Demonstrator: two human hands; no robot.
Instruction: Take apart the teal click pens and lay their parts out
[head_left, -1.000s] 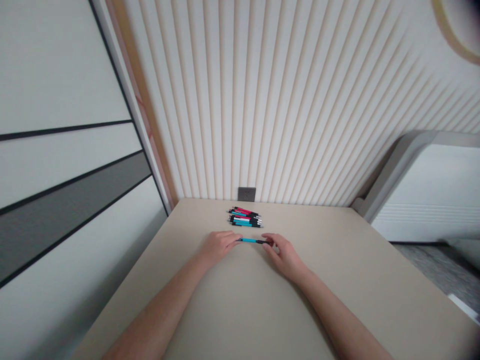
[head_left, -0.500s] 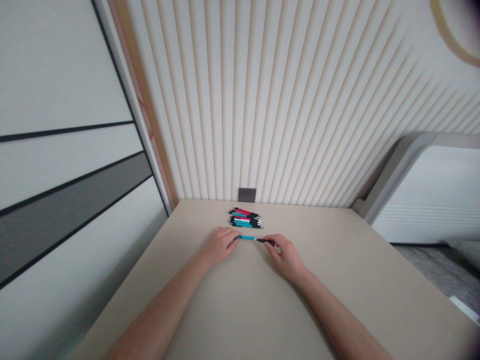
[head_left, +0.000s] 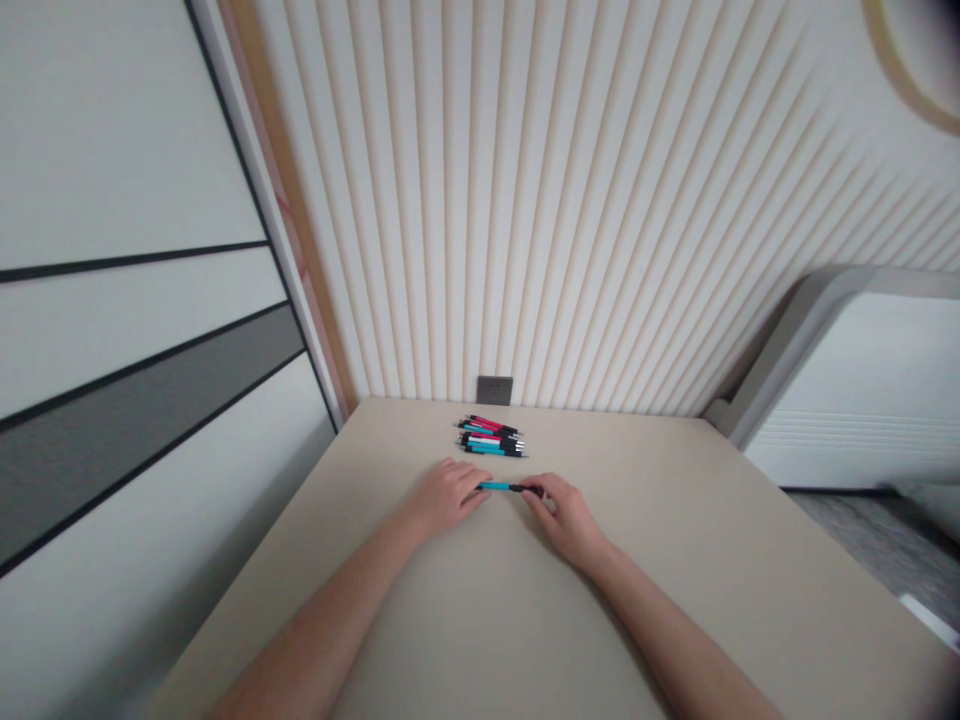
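A slim teal-and-black retractable pen (head_left: 501,486) lies level across the space between my hands. My right hand (head_left: 564,516) pinches its dark end between thumb and fingers. My left hand (head_left: 448,497) rests on the beige table (head_left: 480,620), its fingertips at the pen's teal end, and I cannot tell whether they grip it. Farther back, a few centimetres beyond both hands, lies a tight bunch of several pink, teal and black pens (head_left: 490,437), side by side.
The table's far edge meets a ribbed cream wall with a dark wall socket (head_left: 494,390) just above it. A striped grey-and-white panel (head_left: 142,300) rises at the left. A white padded piece of furniture (head_left: 847,390) stands beyond the right edge, above a grey floor.
The single pen has come slightly nearer to me and now lies more level, with both hands following it. The bunch of pens has not moved.
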